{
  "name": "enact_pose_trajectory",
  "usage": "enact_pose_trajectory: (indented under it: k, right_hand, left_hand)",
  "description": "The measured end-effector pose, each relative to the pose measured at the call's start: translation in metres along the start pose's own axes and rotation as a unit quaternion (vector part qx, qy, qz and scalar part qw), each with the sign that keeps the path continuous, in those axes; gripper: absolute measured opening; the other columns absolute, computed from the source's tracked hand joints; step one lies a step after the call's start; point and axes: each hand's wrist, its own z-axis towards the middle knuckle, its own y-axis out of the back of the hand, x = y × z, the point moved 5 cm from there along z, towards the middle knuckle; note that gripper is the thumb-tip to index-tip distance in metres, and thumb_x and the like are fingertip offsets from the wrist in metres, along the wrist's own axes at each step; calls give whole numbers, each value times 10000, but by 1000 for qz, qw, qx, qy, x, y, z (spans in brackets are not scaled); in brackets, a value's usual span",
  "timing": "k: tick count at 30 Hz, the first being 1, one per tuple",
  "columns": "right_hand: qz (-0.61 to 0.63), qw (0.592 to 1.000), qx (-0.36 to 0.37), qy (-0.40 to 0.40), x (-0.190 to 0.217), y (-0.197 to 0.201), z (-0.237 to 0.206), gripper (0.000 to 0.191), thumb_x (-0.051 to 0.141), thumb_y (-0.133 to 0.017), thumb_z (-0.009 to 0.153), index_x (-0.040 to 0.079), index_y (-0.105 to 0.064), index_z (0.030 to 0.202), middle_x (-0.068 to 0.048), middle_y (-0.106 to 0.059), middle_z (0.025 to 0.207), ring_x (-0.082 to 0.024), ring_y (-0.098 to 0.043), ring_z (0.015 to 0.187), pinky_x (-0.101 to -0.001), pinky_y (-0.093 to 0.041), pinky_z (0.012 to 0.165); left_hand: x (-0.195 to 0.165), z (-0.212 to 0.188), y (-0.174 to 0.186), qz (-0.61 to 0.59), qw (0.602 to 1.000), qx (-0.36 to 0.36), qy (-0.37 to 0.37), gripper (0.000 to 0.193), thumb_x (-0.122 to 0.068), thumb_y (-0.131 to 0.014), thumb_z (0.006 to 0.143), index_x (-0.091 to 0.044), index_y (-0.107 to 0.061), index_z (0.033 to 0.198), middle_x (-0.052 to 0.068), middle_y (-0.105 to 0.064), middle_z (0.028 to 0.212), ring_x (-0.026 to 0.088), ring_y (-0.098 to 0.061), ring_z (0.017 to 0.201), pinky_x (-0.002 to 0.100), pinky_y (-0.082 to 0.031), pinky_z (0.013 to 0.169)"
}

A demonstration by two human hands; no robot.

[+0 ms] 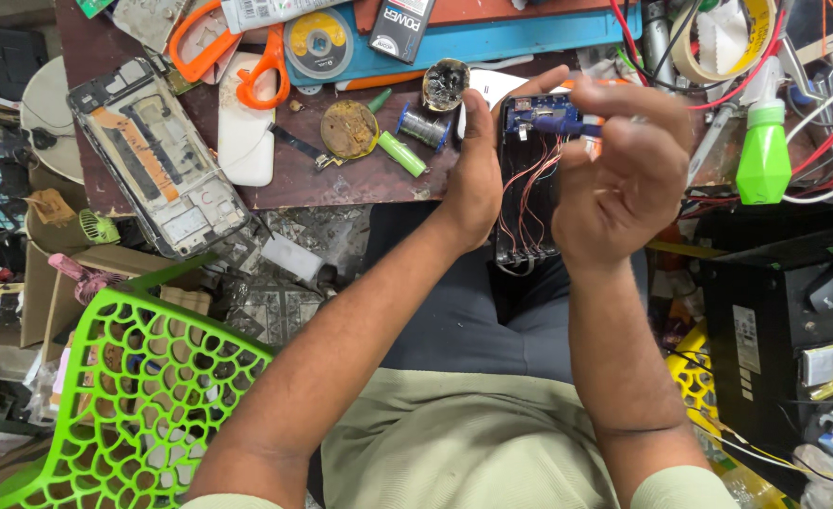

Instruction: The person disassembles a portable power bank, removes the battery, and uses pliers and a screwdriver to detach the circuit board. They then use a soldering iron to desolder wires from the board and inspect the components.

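My left hand (478, 170) grips the left edge of an opened black power bank case (528, 193) with a blue circuit board and thin red wires inside. It is held over my lap, at the workbench edge. My right hand (624, 165) is closed on a slim orange-and-white tool (590, 141), its tip down at the blue board near the top of the case. On the bench just left of my left hand lie a spool of solder wire (423, 125), a green cylindrical cell (402, 154) and a dirty round flux tin (349, 129).
A stripped phone frame (157, 155) lies at the bench's left. Orange-handled scissors (237, 57), a white phone back (246, 132) and a blue mat (492, 40) sit behind. A green spray bottle (763, 151), tape roll (727, 38) and tangled wires crowd the right. A green plastic chair (124, 396) stands lower left.
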Motion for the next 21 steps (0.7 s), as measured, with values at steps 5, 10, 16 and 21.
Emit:
enact_pose_trajectory:
  k: [5, 10, 16, 21]
  right_hand:
    - [72, 995, -60, -28, -5, -2, 2, 362, 4, -630, 1072, 97, -424, 1355, -161, -642, 1181, -260, -695, 1054, -357, -629, 942]
    - [18, 999, -26, -14, -2, -5, 5, 229, -27, -539, 1126, 73, -517, 1331, -147, -623, 1228, -242, -697, 1069, -360, -651, 986]
    - [-219, 973, 74, 17, 3, -32, -9, 324, -163, -611, 945, 52, -675, 1179, -135, -657, 1163, -293, -679, 1102, -355, -584, 932]
    - [-275, 958, 77, 27, 7, -40, -15, 241, -106, -654, 910, 58, -692, 1082, -85, -654, 1111, -312, -649, 1080, -399, -528, 937]
  left_hand:
    - [2, -2, 3, -43, 999, 14, 6, 843, -687, -193, 1123, 0, -433, 1550, 167, -614, 1343, 225, -615, 1229, 430, -521, 1128]
    - [0, 2, 1, -45, 999, 10, -3, 833, -689, -192, 1143, -3, -463, 1530, 184, -650, 1262, 247, -640, 1219, 397, -520, 1122]
    - [-2, 0, 8, 0, 997, -73, 18, 792, -616, -212, 1124, 7, -492, 1525, 98, -624, 1367, 187, -584, 1312, 343, -438, 1190]
    - [-2, -2, 10, -59, 996, -65, 7, 806, -647, -183, 1154, 0, -507, 1510, 131, -634, 1277, 217, -604, 1240, 353, -452, 1145]
